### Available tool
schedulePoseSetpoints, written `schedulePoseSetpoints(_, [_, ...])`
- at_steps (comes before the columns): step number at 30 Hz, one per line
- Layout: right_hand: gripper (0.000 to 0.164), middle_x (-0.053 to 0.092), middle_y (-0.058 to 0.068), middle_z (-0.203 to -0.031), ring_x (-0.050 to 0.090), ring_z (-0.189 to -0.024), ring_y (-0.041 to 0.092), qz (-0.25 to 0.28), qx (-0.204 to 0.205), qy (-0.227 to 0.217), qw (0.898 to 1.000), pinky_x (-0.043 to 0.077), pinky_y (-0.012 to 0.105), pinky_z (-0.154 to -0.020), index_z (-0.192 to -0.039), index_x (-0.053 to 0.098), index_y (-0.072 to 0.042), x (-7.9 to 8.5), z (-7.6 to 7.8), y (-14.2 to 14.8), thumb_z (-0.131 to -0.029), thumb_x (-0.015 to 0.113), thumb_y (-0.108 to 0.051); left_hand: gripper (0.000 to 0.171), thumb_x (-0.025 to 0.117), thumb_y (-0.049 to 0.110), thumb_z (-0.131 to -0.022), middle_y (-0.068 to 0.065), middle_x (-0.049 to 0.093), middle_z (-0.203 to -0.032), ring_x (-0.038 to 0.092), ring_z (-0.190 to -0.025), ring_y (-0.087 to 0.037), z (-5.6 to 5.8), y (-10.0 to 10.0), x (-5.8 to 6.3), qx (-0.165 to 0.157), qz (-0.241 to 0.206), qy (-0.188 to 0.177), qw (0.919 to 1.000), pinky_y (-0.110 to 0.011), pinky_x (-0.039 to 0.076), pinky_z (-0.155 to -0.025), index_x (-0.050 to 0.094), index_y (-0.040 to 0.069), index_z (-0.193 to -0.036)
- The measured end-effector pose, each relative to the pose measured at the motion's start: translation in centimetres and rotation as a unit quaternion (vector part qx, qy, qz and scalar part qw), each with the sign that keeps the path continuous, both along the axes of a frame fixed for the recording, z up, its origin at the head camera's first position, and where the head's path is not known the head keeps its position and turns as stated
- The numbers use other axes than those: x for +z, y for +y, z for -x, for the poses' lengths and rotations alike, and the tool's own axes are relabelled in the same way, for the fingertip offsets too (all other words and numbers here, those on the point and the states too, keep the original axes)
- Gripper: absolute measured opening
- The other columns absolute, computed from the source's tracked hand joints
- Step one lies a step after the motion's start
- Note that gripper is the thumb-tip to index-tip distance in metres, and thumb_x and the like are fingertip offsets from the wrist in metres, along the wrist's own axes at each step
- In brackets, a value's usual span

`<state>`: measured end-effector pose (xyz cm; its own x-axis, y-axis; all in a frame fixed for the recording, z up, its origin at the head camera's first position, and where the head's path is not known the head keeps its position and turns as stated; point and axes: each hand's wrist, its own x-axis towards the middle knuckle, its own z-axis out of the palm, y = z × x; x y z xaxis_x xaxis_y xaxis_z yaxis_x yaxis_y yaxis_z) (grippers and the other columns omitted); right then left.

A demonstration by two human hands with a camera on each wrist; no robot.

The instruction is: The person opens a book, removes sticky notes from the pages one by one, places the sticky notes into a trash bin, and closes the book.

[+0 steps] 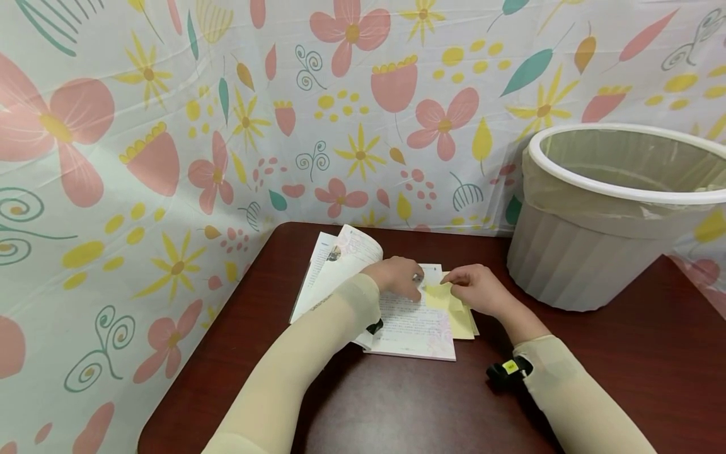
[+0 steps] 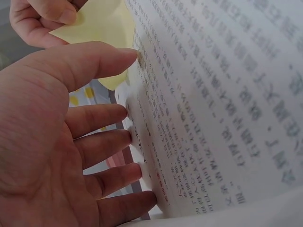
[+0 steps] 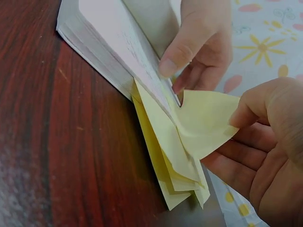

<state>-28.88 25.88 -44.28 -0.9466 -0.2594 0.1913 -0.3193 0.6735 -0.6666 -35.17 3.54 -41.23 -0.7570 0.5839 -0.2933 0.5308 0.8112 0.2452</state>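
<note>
An open book (image 1: 408,328) with printed pages lies on the table, its left-side pages (image 1: 354,252) curving up. My left hand (image 1: 399,276) rests over the right page, its fingers spread and fingertips along the page edge in the left wrist view. At the book's right edge, my right hand (image 1: 476,287) pinches the corner of a yellow sticky note (image 3: 206,123) between thumb and index finger. That note bends up from the page edge. More yellow sticky notes (image 1: 462,321) stick out below it from the same side of the book, some folded and overlapping.
A grey waste bin (image 1: 573,252) with a liner and white rim stands on the table at the right. The dark red wooden table (image 1: 397,403) has a rounded corner at the back left. A floral curtain (image 1: 238,157) hangs close behind and along the left side.
</note>
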Motion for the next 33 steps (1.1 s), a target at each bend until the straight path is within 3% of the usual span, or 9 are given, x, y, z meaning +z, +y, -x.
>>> schedulePoseSetpoints(8, [0.017, 0.079, 0.013, -0.096, 0.060, -0.074, 0.017, 0.030, 0.002, -0.009, 1.000, 0.051, 0.029, -0.061, -0.093, 0.083, 0.000, 0.2, -0.2, 0.0, -0.091, 0.067, -0.001, 0.066, 0.076, 0.041, -0.088, 0.007, 0.063, -0.149, 0.060, -0.133, -0.016, 0.0, -0.2, -0.1, 0.001, -0.004, 0.002, 1.0000, -0.035, 0.049, -0.104, 0.065, 0.026, -0.151])
schedulePoseSetpoints(16, [0.015, 0.076, 0.015, -0.087, 0.052, -0.062, 0.012, 0.050, 0.017, -0.009, 0.999, 0.044, 0.028, -0.054, -0.089, 0.080, 0.002, 0.3, -0.4, -0.1, -0.093, 0.065, 0.000, 0.067, 0.075, 0.041, -0.089, 0.007, 0.061, -0.153, 0.053, -0.145, -0.021, -0.1, -0.3, -0.1, 0.002, -0.014, -0.001, 0.9999, -0.037, 0.046, -0.110, 0.065, 0.025, -0.153])
schedulePoseSetpoints(33, [0.015, 0.068, 0.005, -0.078, 0.054, -0.063, 0.010, 0.085, 0.063, 0.006, 0.994, 0.047, 0.028, -0.057, -0.084, 0.072, 0.001, 1.8, -1.5, -1.0, -0.094, 0.062, 0.003, 0.070, 0.076, 0.042, -0.086, 0.007, 0.063, -0.150, 0.054, -0.140, -0.021, 0.1, -0.3, -0.3, -0.001, -0.011, 0.015, 0.9998, -0.037, 0.046, -0.107, 0.063, 0.026, -0.153])
